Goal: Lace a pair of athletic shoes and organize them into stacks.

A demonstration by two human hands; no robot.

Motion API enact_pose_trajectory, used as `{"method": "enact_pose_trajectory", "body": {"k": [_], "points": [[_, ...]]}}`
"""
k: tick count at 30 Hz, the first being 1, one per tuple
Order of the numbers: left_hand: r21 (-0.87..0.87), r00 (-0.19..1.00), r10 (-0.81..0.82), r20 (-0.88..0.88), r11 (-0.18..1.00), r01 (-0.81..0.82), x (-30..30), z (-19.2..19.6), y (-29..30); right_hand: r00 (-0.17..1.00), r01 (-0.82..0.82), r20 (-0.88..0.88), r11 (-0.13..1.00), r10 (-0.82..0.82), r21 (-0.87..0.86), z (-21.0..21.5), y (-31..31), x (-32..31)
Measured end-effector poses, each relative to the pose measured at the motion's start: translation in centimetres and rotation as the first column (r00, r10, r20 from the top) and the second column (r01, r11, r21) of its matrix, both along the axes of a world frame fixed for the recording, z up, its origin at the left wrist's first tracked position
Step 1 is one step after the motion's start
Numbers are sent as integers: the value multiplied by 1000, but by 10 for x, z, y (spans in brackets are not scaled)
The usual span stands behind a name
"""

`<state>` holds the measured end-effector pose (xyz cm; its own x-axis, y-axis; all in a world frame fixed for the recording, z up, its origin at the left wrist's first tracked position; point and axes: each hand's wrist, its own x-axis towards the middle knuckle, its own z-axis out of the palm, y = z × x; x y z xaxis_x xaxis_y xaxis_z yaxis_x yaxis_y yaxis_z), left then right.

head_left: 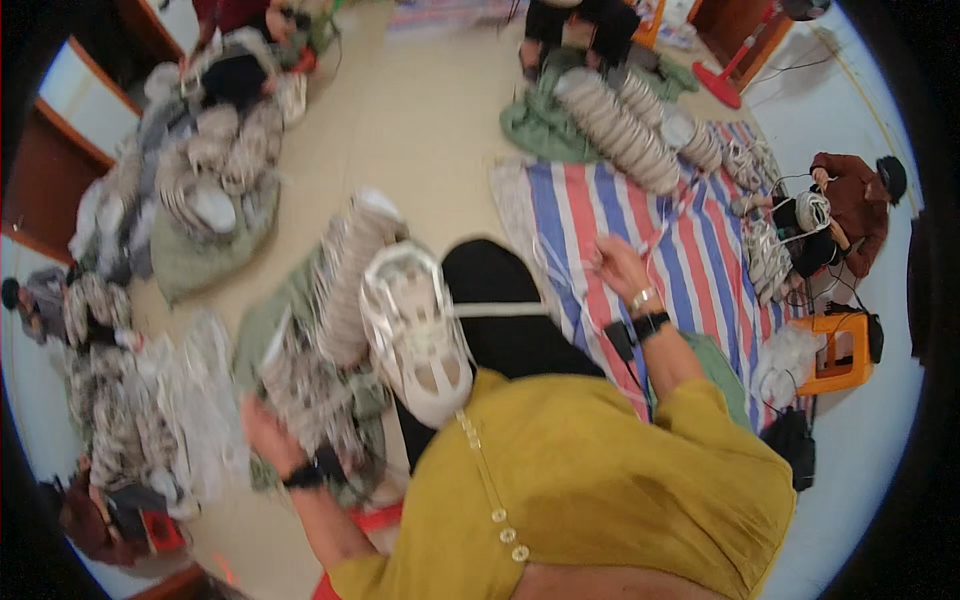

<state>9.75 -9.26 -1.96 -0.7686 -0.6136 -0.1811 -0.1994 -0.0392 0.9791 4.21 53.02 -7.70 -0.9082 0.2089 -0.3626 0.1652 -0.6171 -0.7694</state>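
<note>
A white and beige sneaker point(415, 335) lies on my lap, its laced side facing up. From its side a pale flat lace point(500, 310) runs to the right across my dark-clad knee. My right hand point(620, 268) is raised past the lace's visible end, over a striped sheet. Its fingers are drawn together, and whatever they hold is too small to make out. Low on the left, beside stacked shoes point(300, 385), is my left hand point(268, 435). Motion smears its fingers, so their pose is unclear. Neither hand touches the sneaker.
Nested beige shoes point(355, 275) lie left of my knee. The red, white and blue striped sheet point(580, 215) spreads to the right, with more shoe stacks point(615, 130) at its far end. An orange stool point(840, 355) stands at right. Other people sit around the room, one point(850, 215) handling a shoe.
</note>
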Motion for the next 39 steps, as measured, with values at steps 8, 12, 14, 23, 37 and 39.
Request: {"method": "enact_pose_trajectory", "body": {"k": [8,12,14,23,37,39], "points": [[-165,899,-436,34,885,435,-55,65,176,743,-288,-113,468,660,836,107,-166,0],[-369,784,-619,38,721,587,-52,65,193,619,-168,-86,239,781,956,92,-182,11],[-405,789,-613,35,713,572,-54,69,193,599,-93,-70,156,797,983,84,-183,12],[-420,787,-614,53,701,576,-56,69,187,671,-348,-57,381,740,857,83,-182,-1],[-966,353,-905,238,-182,186,-106,91,199,697,-148,-154,351,700,924,74,-188,4],[-929,240,-919,312,-244,277,-113,91,198,701,-157,-144,348,698,924,75,-187,5]]}}
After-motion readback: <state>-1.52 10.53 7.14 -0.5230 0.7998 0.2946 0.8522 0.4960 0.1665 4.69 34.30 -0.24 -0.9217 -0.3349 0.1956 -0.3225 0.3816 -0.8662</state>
